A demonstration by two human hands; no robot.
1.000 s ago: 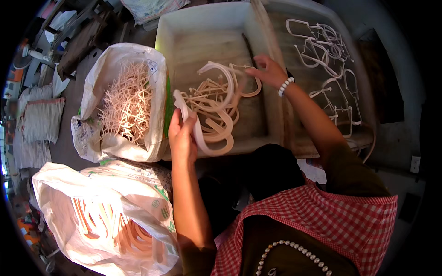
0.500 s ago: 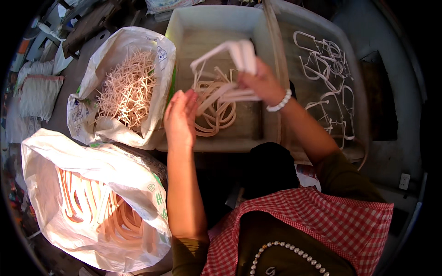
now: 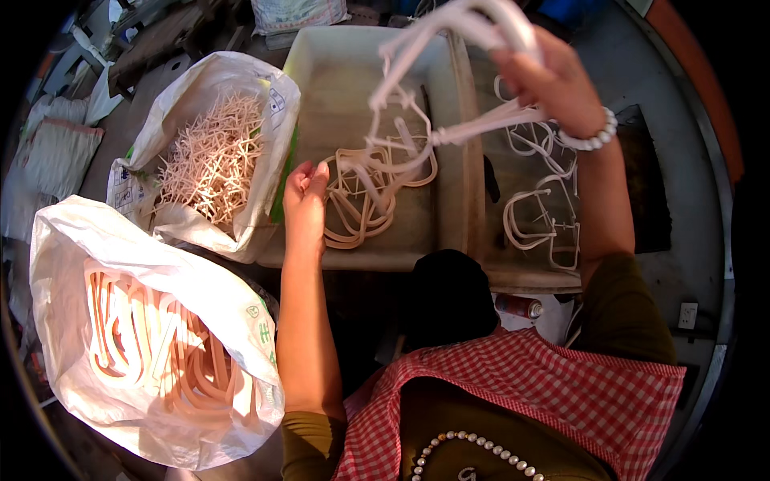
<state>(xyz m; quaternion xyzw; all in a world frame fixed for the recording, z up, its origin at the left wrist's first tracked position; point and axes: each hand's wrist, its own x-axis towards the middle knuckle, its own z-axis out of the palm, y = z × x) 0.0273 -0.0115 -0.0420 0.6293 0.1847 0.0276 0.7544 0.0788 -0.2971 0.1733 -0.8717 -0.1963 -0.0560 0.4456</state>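
Observation:
My right hand [image 3: 553,84] is raised over the wall between two tubs, gripping a cluster of pale pink plastic curved bands [image 3: 481,28] joined by thin runners. The cluster hangs out to the left and is smeared by motion. A pile of similar bands [image 3: 361,220] lies in the pale tub [image 3: 313,60] below. My left hand [image 3: 305,192] is at that tub's left side, beside the pile. Its fingers are curled in against the thumb; whatever may be between them is too small to make out.
Left of the tub, a white woven sack [image 3: 180,88] holds thin pink runner scraps [image 3: 212,160]. A nearer sack [image 3: 56,264] holds U-shaped pink bands [image 3: 160,345]. More white bands [image 3: 529,216] lie in the right tub [image 3: 525,276]. A spray can [image 3: 517,306] lies near my apron.
My right hand has swung up and to the right, lifting the cluster away from the pile. My left hand has dropped slightly and its fingers have curled in.

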